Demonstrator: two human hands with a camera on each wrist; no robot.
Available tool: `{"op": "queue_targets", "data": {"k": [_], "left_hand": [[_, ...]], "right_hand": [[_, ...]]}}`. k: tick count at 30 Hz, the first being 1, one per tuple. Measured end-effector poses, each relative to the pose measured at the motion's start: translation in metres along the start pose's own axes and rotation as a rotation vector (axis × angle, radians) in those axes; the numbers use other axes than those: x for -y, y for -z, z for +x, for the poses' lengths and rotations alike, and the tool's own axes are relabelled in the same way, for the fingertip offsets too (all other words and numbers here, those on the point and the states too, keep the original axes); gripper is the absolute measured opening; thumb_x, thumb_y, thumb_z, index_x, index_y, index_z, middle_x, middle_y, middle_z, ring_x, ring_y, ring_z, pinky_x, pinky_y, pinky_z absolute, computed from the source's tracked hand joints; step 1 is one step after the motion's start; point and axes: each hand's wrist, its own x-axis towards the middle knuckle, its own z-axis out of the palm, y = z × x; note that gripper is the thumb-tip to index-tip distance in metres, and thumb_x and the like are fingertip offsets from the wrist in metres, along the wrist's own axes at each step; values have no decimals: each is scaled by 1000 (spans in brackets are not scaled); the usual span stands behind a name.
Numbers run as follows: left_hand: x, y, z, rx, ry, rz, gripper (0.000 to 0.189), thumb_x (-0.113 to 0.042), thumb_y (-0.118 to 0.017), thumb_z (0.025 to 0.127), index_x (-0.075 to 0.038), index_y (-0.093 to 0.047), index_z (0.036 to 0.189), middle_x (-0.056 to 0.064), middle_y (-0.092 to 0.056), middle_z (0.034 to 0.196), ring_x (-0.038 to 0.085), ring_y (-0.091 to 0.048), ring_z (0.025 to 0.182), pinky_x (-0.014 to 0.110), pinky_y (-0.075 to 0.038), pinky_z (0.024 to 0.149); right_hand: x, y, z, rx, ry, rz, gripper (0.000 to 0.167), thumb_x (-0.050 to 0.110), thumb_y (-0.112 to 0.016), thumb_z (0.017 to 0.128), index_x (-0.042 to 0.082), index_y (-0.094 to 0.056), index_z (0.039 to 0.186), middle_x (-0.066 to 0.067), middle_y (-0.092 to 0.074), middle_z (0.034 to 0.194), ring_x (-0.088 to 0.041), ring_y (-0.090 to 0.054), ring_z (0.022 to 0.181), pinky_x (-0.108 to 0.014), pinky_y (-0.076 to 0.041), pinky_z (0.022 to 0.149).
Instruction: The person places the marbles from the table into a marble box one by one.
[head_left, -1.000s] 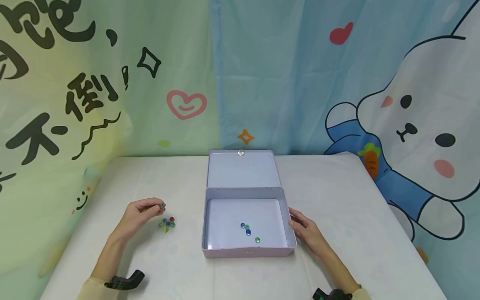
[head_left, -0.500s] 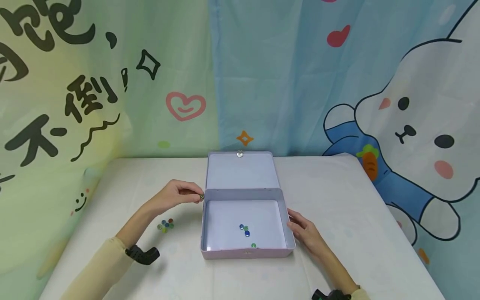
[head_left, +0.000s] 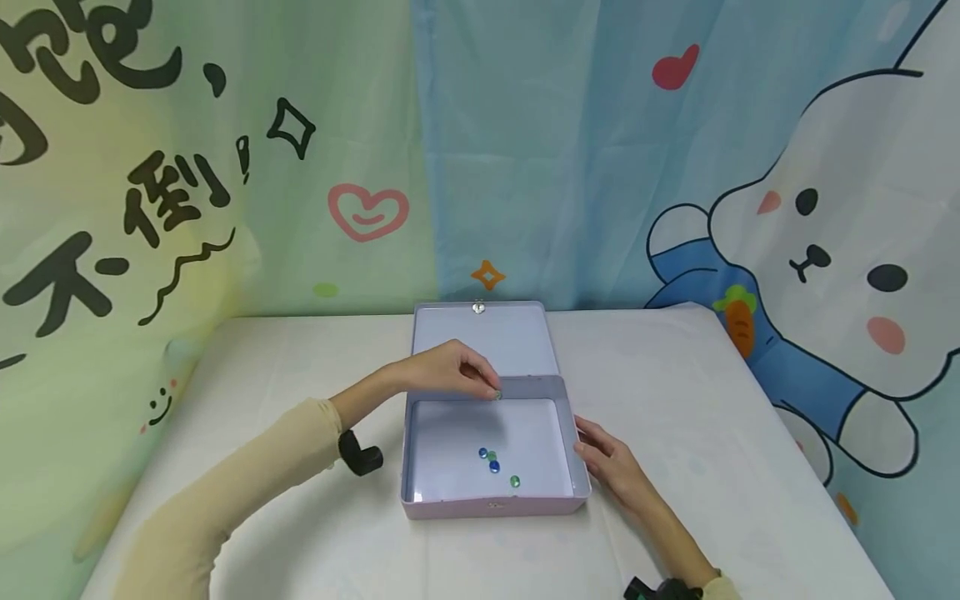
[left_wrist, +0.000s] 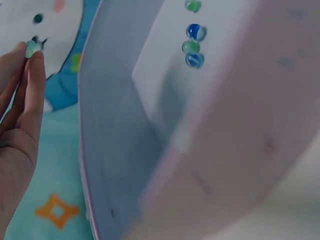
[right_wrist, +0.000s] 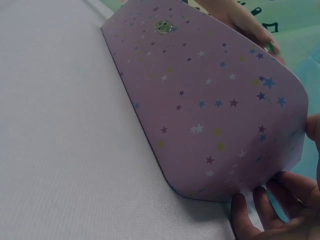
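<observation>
My left hand (head_left: 453,369) is over the back part of the open lilac tin box (head_left: 495,507). Between thumb and fingertips it pinches a small green glass marble (left_wrist: 32,49), held above the box floor. Several blue and green marbles lie on that floor, among them a green marble (head_left: 514,481) set apart from a close group with a blue marble (head_left: 494,467). At the box's right side, my right hand (head_left: 617,467) holds the wall, thumb at the rim and fingertips low on the star-printed outside, as the right wrist view shows.
The hinged lid (head_left: 480,337) lies back behind the box. A white cloth covers the table (head_left: 712,417). Behind it hangs a printed curtain (head_left: 510,150). The left sleeve (head_left: 247,479) covers the spot where loose marbles lay.
My left hand has carried the marble right from beside the loose marbles, past the box's left rim, to over its inside. My right hand has stayed at the box's right side.
</observation>
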Motion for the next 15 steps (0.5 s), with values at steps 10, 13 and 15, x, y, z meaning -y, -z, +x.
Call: {"op": "queue_targets", "data": {"k": [10, 13, 15], "left_hand": [[-2, -34, 56, 228, -60, 92, 17, -17, -71, 89, -10, -74, 104, 0, -75, 97, 3, -65, 81, 20, -55, 78], [-1, -44, 65, 252, -61, 116, 16, -17, -72, 88, -9, -74, 102, 1, -74, 95, 1, -63, 79, 17, -54, 76], [0, -50, 71, 261, -65, 128, 16, -16, -72, 88, -8, -74, 101, 2, -74, 94, 1, -62, 78, 17, -54, 75]], "right_hand": [[1, -2, 0, -1, -1, -23, 57, 20, -52, 98, 1, -34, 149, -27, -39, 149, -11, -49, 124, -17, -45, 95], [2, -2, -1, 8, 8, -16, 57, 19, -52, 98, 0, -33, 149, -28, -39, 148, -8, -51, 121, -16, -45, 94], [3, -1, -1, 12, 12, -12, 57, 18, -51, 98, -1, -33, 149, -29, -38, 148, -2, -51, 117, -15, -45, 94]]}}
